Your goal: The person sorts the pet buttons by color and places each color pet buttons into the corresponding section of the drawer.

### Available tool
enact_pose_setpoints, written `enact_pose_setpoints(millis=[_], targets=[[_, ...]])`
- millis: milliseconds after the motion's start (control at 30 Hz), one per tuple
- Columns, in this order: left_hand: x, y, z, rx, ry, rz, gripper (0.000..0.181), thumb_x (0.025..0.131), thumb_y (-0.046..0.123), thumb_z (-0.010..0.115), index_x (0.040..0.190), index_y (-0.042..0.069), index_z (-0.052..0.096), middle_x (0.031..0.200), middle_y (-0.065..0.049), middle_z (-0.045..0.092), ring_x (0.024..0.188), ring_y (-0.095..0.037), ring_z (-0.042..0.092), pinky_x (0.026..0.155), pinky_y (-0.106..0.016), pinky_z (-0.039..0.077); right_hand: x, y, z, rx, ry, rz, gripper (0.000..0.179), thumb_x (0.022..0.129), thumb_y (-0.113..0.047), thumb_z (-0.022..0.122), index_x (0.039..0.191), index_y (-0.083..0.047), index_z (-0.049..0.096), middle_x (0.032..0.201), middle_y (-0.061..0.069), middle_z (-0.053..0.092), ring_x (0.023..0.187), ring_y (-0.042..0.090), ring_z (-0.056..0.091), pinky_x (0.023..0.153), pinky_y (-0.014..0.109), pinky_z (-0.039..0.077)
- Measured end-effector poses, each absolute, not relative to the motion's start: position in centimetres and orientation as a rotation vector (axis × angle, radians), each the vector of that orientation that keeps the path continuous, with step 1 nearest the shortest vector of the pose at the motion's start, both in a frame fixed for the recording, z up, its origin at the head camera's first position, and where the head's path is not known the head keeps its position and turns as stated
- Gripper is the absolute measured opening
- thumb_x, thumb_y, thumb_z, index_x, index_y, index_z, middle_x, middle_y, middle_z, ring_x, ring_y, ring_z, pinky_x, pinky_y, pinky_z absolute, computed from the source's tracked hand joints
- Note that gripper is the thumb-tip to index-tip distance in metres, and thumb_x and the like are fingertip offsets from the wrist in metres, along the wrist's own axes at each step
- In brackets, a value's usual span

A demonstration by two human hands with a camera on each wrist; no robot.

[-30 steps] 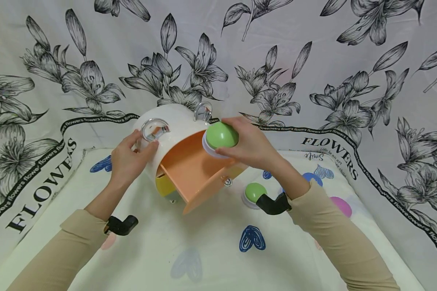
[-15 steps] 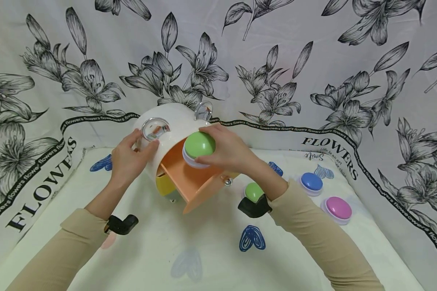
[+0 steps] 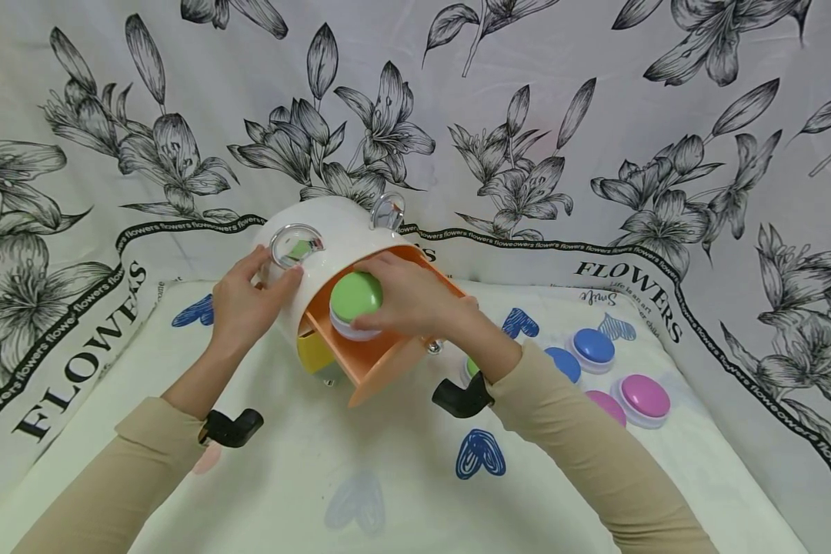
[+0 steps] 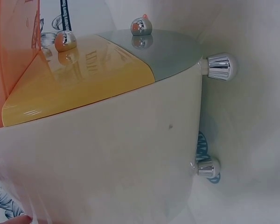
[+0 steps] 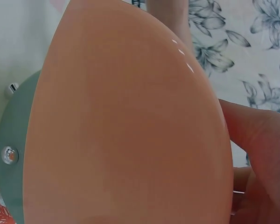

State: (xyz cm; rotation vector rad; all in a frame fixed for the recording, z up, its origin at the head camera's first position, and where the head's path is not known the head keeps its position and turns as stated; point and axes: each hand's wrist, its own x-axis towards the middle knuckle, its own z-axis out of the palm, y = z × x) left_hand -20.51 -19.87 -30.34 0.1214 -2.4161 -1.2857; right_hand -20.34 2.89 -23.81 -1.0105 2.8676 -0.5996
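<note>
My right hand (image 3: 415, 296) holds a round green-domed button (image 3: 355, 297) with a white base, fingers on its far side and thumb on its near side. It is inside the pulled-out orange drawer (image 3: 391, 371) of a white rounded cabinet (image 3: 332, 219), low within the drawer's walls. In the right wrist view, the orange drawer front hides the button. My left hand (image 3: 249, 304) rests on the cabinet's left side, thumb by the round chrome ear (image 3: 296, 245). Below the orange drawer, the yellow drawer (image 4: 79, 88) and grey-green drawer (image 4: 163, 56) are closed.
Right of the cabinet lie two blue domed buttons, the farther blue button (image 3: 593, 345) beside a pink button (image 3: 645, 395). My right forearm partly covers another pink button (image 3: 607, 405) and a green button (image 3: 471, 369). A flower-printed cloth (image 3: 526, 46) hangs behind.
My right hand has carried the green button left and down, from above the drawer's right side into the drawer. The left hand and cabinet have stayed put. More buttons at the right are uncovered.
</note>
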Motion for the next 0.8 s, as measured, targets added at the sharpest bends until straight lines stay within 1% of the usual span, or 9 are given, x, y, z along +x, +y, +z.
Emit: enact_pose_setpoints(millis=[267,400,567,800], targets=[[-20.6,-20.0,-30.3,0.143,-2.428,-1.296,0.066,0.084,0.048,0.058,0.135,0.008,0.047,0.147,-0.007,0.033,0.135,-0.026,0.031,0.098,-0.047,0.041,-20.3,1.8,-24.0,-1.004,2.812,-0.539,0.067,0.076,-0.039,0.072,0.134,-0.015,0.045,0.130,0.001,0.048,0.106,0.014,0.051,0.090,0.028,0.048],[-20.6,-20.0,-30.4,0.140,-2.428,-1.299,0.065,0.084,0.048,0.058,0.134,0.008,0.048,0.147,-0.007,0.033,0.135,-0.026,0.030,0.099,-0.048,0.040,-20.2,1.5,-24.0,-1.013,2.796,-0.500,0.068,0.077,-0.038,0.071,0.135,-0.015,0.044,0.131,0.001,0.047,0.106,0.015,0.051,0.089,0.028,0.048],[-20.7,-20.0,-30.4,0.131,-2.420,-1.299,0.063,0.084,0.048,0.059,0.133,0.009,0.050,0.147,-0.008,0.034,0.135,-0.026,0.031,0.100,-0.048,0.039,-20.3,1.3,-24.3,-1.058,2.765,-0.466,0.066,0.078,-0.035,0.071,0.134,-0.013,0.044,0.128,0.003,0.047,0.104,0.015,0.050,0.087,0.027,0.048],[-20.7,-20.0,-30.4,0.140,-2.428,-1.295,0.067,0.083,0.049,0.059,0.135,0.008,0.047,0.147,-0.008,0.033,0.135,-0.027,0.030,0.100,-0.047,0.039,-20.6,1.2,-24.4,-1.062,2.741,-0.414,0.065,0.079,-0.030,0.070,0.135,-0.012,0.043,0.129,0.004,0.047,0.107,0.017,0.049,0.090,0.028,0.047]])
